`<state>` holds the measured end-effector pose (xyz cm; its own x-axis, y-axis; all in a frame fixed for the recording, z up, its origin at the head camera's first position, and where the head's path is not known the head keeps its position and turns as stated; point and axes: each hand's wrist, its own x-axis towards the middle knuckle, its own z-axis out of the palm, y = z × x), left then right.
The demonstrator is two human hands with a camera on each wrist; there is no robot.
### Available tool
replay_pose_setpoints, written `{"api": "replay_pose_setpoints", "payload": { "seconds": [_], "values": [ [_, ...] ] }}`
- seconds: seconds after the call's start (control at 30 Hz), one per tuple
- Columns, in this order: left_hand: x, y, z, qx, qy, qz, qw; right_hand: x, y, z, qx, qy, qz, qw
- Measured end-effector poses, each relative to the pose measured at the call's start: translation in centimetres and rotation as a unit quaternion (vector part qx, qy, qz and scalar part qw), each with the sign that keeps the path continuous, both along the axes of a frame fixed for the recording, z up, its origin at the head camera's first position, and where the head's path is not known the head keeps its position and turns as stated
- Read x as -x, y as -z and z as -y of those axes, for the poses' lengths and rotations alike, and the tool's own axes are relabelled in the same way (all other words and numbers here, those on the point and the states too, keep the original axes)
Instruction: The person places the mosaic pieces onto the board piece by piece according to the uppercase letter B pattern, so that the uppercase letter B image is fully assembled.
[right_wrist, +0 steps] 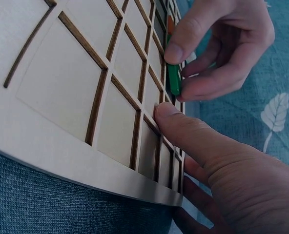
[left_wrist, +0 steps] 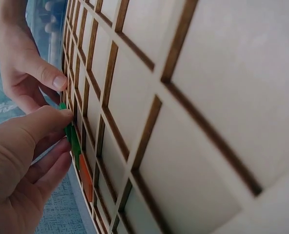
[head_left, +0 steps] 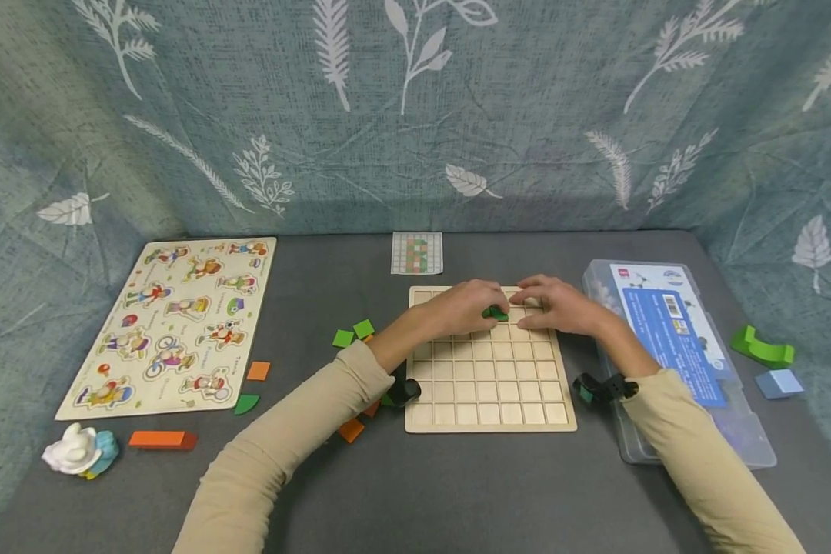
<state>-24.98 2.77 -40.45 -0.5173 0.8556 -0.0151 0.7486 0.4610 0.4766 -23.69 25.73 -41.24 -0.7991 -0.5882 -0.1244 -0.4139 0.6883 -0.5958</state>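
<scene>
grey table [head_left: 471,492], perhaps cloth-covered: gridded board [head_left: 492,394], picture puzzle [head_left: 166,327], plastic case [head_left: 679,362], small card [head_left: 417,254], figurine [head_left: 79,450], loose tiles [head_left: 343,338], blocks [head_left: 161,440].

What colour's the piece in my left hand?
Green; the piece shows best in the right wrist view.

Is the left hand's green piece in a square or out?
Out, it appears: the left hand pinches the green piece, which the right wrist view shows sticking up over the wooden grid.

Room over near board squares [head_left: 466,414]; obstacles beyond: left hand [head_left: 467,308], right hand [head_left: 559,305].
</scene>
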Motion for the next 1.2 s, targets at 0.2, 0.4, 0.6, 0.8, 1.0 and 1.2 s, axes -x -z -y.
{"api": "replay_pose_setpoints", "payload": {
  "seconds": [0.2, 0.4, 0.6, 0.8, 1.0, 1.2],
  "values": [
    [0.0, 0.0, 0.0, 0.007, 0.003, 0.004, 1.0, 0.0, 0.1, -0.1, 0.004, -0.004, -0.001, 1.0],
    [0.2, 0.0, -0.2, 0.011, 0.005, 0.003, 0.9999, 0.1, 0.0, -0.2, 0.002, -0.003, 0.002, 1.0],
    [-0.2, 0.1, 0.1, 0.005, 0.008, -0.012, 0.9999, 0.1, 0.0, -0.2, 0.003, -0.001, 0.001, 1.0],
    [-3.1, -0.2, 3.6, -0.006, -0.027, -0.028, 0.9992, 0.0, 0.1, 0.2, 0.013, -0.006, 0.001, 1.0],
    [-6.7, -0.2, 11.2, -0.035, -0.111, 0.003, 0.9932, -0.1, 0.0, 0.2, 0.007, -0.004, -0.006, 1.0],
    [-10.3, -0.2, 18.4, -0.039, -0.225, -0.027, 0.9731, 0.0, 0.0, -0.2, 0.008, -0.004, -0.002, 1.0]
  ]
}}
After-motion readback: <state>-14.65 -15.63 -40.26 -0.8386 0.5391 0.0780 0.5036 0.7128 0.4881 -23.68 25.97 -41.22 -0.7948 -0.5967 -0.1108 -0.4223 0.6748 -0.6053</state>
